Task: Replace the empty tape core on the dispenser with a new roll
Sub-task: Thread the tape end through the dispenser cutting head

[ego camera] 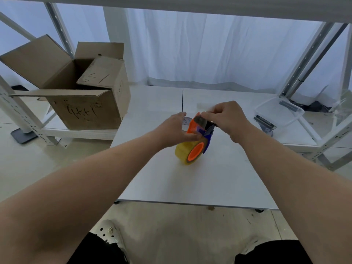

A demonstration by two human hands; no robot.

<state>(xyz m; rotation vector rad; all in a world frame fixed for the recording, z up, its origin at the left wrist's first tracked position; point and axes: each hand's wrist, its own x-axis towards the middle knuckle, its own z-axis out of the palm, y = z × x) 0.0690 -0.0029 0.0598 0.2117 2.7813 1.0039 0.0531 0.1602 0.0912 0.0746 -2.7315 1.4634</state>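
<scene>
An orange and blue tape dispenser point(200, 128) stands on the white board point(190, 178) near its middle. A yellowish tape roll point(183, 151) sits on the dispenser's orange hub point(196, 151). My left hand point(175, 130) grips the dispenser's left side, fingers wrapped over the frame. My right hand point(226, 117) pinches the top front end of the dispenser by the blade. Behind my left hand a pale ring point(186, 121), perhaps the empty core, is partly hidden.
An open cardboard box point(83, 103) stands at the left on a low shelf. A clear plastic tub point(280, 111) and dark metal parts point(264, 121) lie at the right. White metal rack posts flank both sides. My feet are below the board's front edge.
</scene>
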